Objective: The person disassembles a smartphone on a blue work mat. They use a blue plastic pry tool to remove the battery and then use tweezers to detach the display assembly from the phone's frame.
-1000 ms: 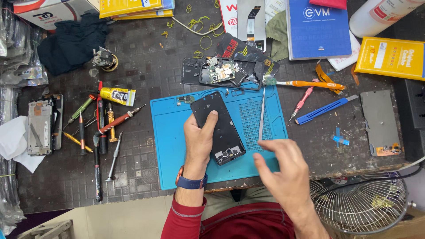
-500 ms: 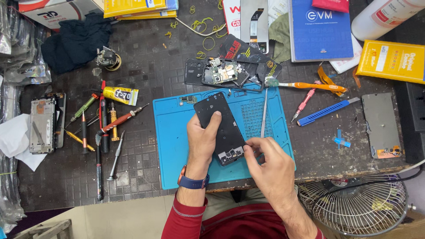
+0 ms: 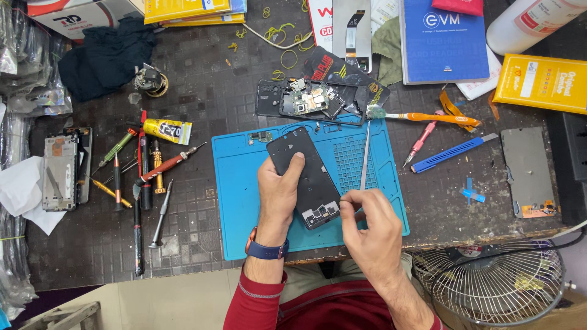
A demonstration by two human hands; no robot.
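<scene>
Holding a black phone (image 3: pixel 304 174) over the blue mat (image 3: pixel 244 201), the left hand (image 3: pixel 278 192) wraps its fingers around the phone's left edge, thumb pressed on the dark back. The phone lies tilted, its opened lower end showing small parts. The right hand (image 3: pixel 367 226) has its fingertips pinched together at that lower end; whatever they grip is too small to tell. A thin metal tool (image 3: pixel 365 156) lies on the mat just beside it. Screwdrivers (image 3: pixel 153 177) lie well to the left.

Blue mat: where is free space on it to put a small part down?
The blue mat is bare left of the left hand, and along its right edge beyond the metal tool. The top edge is crowded by dismantled phone parts.
</scene>
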